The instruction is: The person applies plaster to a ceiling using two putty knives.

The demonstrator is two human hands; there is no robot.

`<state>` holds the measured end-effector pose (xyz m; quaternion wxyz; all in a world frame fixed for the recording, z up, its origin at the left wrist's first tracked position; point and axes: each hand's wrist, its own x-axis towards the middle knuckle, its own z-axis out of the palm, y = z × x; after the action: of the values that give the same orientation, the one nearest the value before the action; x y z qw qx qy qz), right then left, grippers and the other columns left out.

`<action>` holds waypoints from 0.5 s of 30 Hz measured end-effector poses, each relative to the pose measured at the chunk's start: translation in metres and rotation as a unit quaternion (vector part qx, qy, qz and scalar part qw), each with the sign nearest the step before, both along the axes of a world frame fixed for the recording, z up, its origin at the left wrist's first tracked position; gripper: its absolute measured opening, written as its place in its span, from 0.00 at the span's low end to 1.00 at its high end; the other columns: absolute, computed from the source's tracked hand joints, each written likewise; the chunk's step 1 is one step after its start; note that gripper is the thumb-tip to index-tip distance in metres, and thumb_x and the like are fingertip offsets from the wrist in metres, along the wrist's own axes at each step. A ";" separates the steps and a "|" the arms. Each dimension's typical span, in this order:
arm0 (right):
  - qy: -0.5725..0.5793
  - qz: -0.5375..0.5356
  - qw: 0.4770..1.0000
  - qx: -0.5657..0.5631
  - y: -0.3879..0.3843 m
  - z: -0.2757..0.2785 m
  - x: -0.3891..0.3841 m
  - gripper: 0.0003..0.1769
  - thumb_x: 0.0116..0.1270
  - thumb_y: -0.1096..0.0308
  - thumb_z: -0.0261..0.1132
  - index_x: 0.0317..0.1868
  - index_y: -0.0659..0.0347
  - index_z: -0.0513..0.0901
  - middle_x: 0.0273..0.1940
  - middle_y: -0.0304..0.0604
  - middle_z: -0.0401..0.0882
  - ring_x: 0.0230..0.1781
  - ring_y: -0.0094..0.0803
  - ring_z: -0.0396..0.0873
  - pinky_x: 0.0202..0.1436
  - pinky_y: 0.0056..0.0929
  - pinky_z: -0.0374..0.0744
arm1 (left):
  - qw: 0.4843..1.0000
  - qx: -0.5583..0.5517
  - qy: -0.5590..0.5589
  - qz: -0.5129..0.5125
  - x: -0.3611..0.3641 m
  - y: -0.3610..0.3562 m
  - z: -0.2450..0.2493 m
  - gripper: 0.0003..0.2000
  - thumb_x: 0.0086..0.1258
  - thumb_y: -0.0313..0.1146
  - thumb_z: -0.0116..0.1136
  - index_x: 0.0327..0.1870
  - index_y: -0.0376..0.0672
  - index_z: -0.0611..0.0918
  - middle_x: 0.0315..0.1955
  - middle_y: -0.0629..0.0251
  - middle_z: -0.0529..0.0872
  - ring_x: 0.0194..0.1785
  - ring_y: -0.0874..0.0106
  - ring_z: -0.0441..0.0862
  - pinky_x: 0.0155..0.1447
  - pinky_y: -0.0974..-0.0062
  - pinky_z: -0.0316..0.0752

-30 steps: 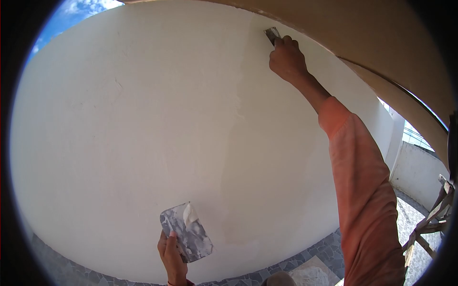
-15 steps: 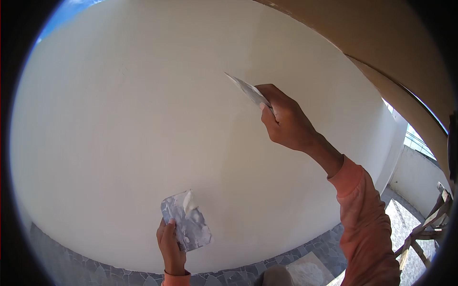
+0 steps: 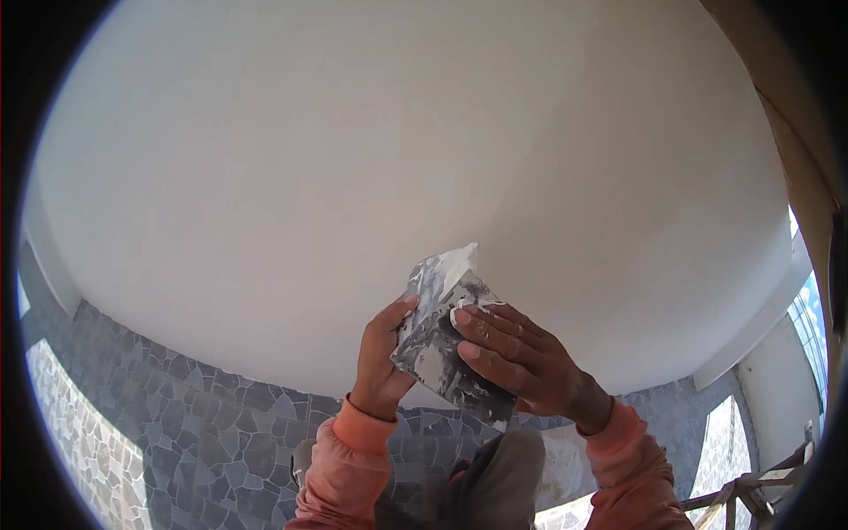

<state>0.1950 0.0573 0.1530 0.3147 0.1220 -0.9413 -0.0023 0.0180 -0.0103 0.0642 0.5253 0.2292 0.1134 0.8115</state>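
Low in the middle of the view, my left hand grips the left edge of a flat putty scraper plate smeared with white putty. My right hand is closed on a second putty scraper, its fingers lying across the dark, putty-streaked face. This scraper overlaps the left one and seems to touch it, hiding much of its surface. White putty sits near the top corner of the left plate and on my right fingertips. Behind both tools stands a pale, smooth wall, with a gap I cannot judge.
Grey stone-patterned paving runs along the wall's foot. My bent knees show below my hands, beside a pale flat board on the ground. A wooden frame stands at lower right, near a low side wall.
My right hand has come down from the upper wall to the left scraper, laying its own scraper over it. My left hand has moved up and right in view. The view has tilted down.
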 end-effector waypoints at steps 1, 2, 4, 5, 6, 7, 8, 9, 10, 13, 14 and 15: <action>-0.004 -0.014 1.000 0.011 0.000 -0.008 -0.001 0.36 0.58 0.79 0.66 0.70 0.60 0.71 0.71 0.55 0.70 0.72 0.48 0.72 0.73 0.49 0.72 | 1.000 0.005 -0.005 -0.007 0.001 -0.004 0.001 0.17 0.77 0.32 0.48 0.59 0.29 0.75 0.50 0.52 0.86 0.50 0.64 0.87 0.56 0.66 0.83; -0.008 -0.030 0.999 0.022 0.002 -0.016 0.000 0.36 0.58 0.80 0.65 0.70 0.60 0.72 0.71 0.54 0.71 0.71 0.48 0.72 0.73 0.48 0.73 | 0.998 -0.001 -0.037 -0.045 -0.003 0.001 -0.003 0.17 0.77 0.32 0.48 0.60 0.29 0.75 0.50 0.52 0.86 0.50 0.64 0.87 0.55 0.67 0.83; 0.003 -0.063 0.998 0.029 0.011 -0.034 0.006 0.35 0.58 0.84 0.63 0.69 0.59 0.72 0.71 0.54 0.71 0.70 0.48 0.73 0.72 0.48 0.74 | 0.995 -0.022 -0.062 -0.073 -0.009 0.010 -0.009 0.17 0.77 0.32 0.49 0.59 0.28 0.75 0.49 0.52 0.86 0.49 0.64 0.87 0.55 0.67 0.83; 0.002 -0.079 0.996 0.035 0.019 -0.041 0.012 0.36 0.58 0.84 0.63 0.69 0.59 0.72 0.71 0.53 0.71 0.70 0.49 0.73 0.72 0.48 0.74 | 0.996 -0.036 -0.053 -0.063 -0.010 0.013 -0.010 0.17 0.77 0.32 0.50 0.59 0.28 0.75 0.48 0.53 0.86 0.49 0.64 0.87 0.54 0.68 0.83; 0.002 -0.095 0.995 0.042 0.024 -0.046 0.017 0.36 0.57 0.84 0.63 0.69 0.60 0.72 0.70 0.53 0.72 0.70 0.49 0.73 0.72 0.48 0.74 | 0.996 -0.049 -0.043 -0.054 -0.010 0.015 -0.013 0.17 0.77 0.32 0.50 0.58 0.28 0.76 0.48 0.53 0.86 0.48 0.65 0.88 0.54 0.68 0.84; -0.001 -0.110 0.993 0.037 0.029 -0.049 0.021 0.36 0.57 0.86 0.62 0.69 0.59 0.73 0.69 0.53 0.73 0.70 0.49 0.72 0.72 0.48 0.74 | 0.997 -0.049 -0.037 -0.052 -0.013 0.017 -0.018 0.16 0.77 0.31 0.49 0.58 0.28 0.75 0.48 0.53 0.86 0.48 0.66 0.88 0.53 0.68 0.84; -0.008 -0.136 0.990 0.046 0.033 -0.050 0.027 0.36 0.57 0.86 0.62 0.69 0.59 0.73 0.69 0.52 0.73 0.70 0.49 0.72 0.71 0.48 0.74 | 0.996 -0.059 -0.041 -0.051 -0.013 0.016 -0.020 0.16 0.77 0.31 0.49 0.58 0.28 0.75 0.48 0.54 0.86 0.47 0.66 0.88 0.52 0.69 0.84; -0.013 -0.162 0.985 0.055 0.037 -0.050 0.035 0.37 0.56 0.87 0.61 0.69 0.60 0.73 0.69 0.52 0.74 0.70 0.48 0.72 0.71 0.49 0.75 | 0.995 -0.070 -0.044 -0.051 -0.015 0.014 -0.022 0.16 0.77 0.31 0.49 0.58 0.29 0.75 0.48 0.54 0.86 0.47 0.67 0.88 0.52 0.69 0.84; -0.018 -0.189 0.980 0.063 0.045 -0.049 0.044 0.37 0.56 0.87 0.61 0.69 0.60 0.73 0.68 0.52 0.74 0.70 0.48 0.72 0.70 0.49 0.75 | 0.994 -0.081 -0.046 -0.050 -0.017 0.014 -0.020 0.16 0.77 0.31 0.49 0.59 0.29 0.76 0.48 0.55 0.86 0.46 0.67 0.88 0.52 0.70 0.84; 0.007 -0.283 0.957 -0.068 0.039 -0.057 0.069 0.27 0.62 0.84 0.60 0.64 0.66 0.75 0.61 0.52 0.79 0.61 0.44 0.78 0.63 0.43 0.78 | 0.998 -0.012 0.057 0.013 -0.018 -0.006 0.002 0.17 0.78 0.31 0.48 0.62 0.31 0.74 0.50 0.57 0.85 0.48 0.70 0.87 0.52 0.72 0.83; 0.039 -0.296 0.939 -0.169 0.031 -0.063 0.074 0.23 0.65 0.82 0.60 0.62 0.67 0.77 0.58 0.52 0.82 0.56 0.42 0.81 0.60 0.40 0.80 | 0.995 -0.011 0.079 0.067 -0.017 -0.003 0.003 0.17 0.79 0.31 0.47 0.63 0.31 0.73 0.52 0.57 0.84 0.50 0.70 0.86 0.53 0.73 0.82; 0.052 -0.327 0.907 -0.258 0.020 -0.067 0.079 0.18 0.67 0.80 0.59 0.57 0.68 0.78 0.50 0.50 0.82 0.49 0.38 0.81 0.54 0.38 0.80 | 0.988 -0.013 0.102 0.118 -0.014 0.000 0.002 0.18 0.79 0.31 0.47 0.65 0.32 0.72 0.53 0.58 0.83 0.52 0.71 0.85 0.54 0.74 0.81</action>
<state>0.2739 0.0774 0.0858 0.3657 -0.2789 -0.8782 0.1315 0.0041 -0.0107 0.0663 0.4143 0.2889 0.2029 0.8389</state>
